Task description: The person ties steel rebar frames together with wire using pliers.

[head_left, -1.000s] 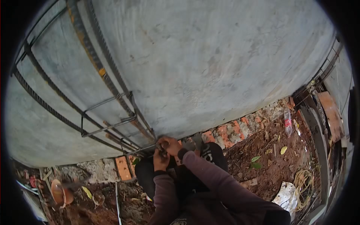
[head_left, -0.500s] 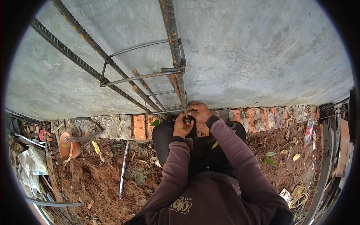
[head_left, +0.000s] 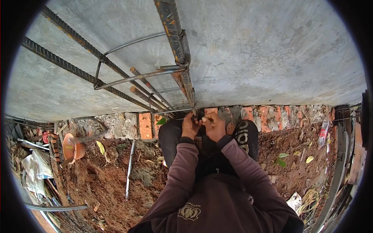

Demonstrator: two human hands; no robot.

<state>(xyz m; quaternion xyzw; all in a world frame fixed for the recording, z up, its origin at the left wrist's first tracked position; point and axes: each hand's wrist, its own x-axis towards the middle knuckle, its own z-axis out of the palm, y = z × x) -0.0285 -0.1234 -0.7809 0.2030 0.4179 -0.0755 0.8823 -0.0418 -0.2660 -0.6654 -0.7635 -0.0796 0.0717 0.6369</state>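
Both of my hands meet at the lower end of the steel bar cage, low by the wall. My left hand (head_left: 189, 126) has its fingers curled against the foot of the nearest ribbed bar (head_left: 169, 27). Just right of it, my right hand (head_left: 214, 126) is closed in a pinch, its fingertips close to those of my left hand. What either hand pinches is too small to make out. A bent steel stirrup (head_left: 142, 76) joins the bars above my hands, and rusty bars (head_left: 149, 86) stand inside the cage.
The grey wall (head_left: 264, 58) rises in front, with a brick ledge (head_left: 268, 118) along its foot. On the soil at left are an orange bowl (head_left: 78, 150) and a metal strip (head_left: 130, 171). A plastic bottle (head_left: 323, 133) and coiled cord (head_left: 309, 202) lie at right.
My right hand has moved down and away from the bar, its knuckles now turned up beside my left hand. The view has shifted slightly, and lettering on the right trouser knee now shows.
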